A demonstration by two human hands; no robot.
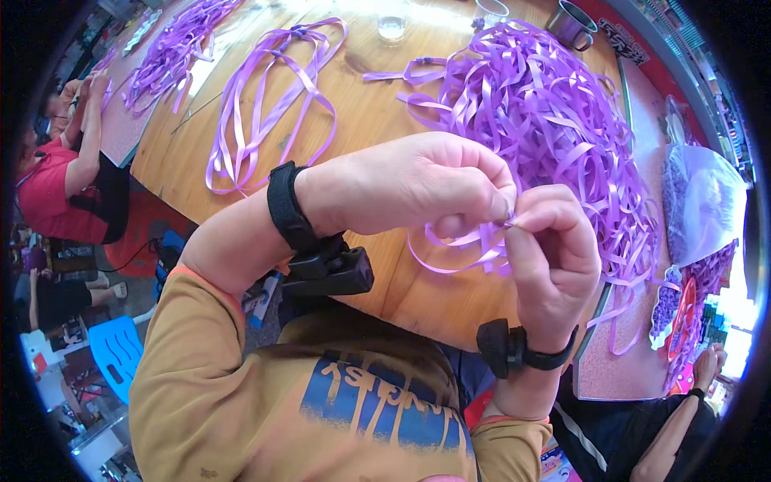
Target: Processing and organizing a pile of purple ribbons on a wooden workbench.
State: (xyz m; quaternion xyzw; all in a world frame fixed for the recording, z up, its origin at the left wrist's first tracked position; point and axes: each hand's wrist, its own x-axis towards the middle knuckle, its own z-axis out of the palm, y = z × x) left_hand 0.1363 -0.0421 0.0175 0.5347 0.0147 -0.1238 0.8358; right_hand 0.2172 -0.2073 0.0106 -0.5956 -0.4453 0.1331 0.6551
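Both my hands meet above the table, in front of a large heap of purple ribbons [546, 112]. My left hand [426, 185] is closed, its thumb and finger pinching a purple ribbon [458, 270]. Fingertip to fingertip with it, my right hand [558, 249] pinches the same ribbon. A small dark purple bit shows where the fingertips meet; its detail is too small to tell. Below the hands the ribbon hangs in loose loops, partly hidden behind my fingers. Farther left, looped purple ribbons [255, 120] with dark purple knots lie on the wooden table [393, 281].
At the far edge stand a clear glass [391, 29], another clear cup [491, 10] and a metal mug [571, 26]. More ribbons [177, 52] lie far left. A plastic bag [703, 205] rests on a pink table at right. Other people sit left and lower right. A blue stool [116, 353] stands left.
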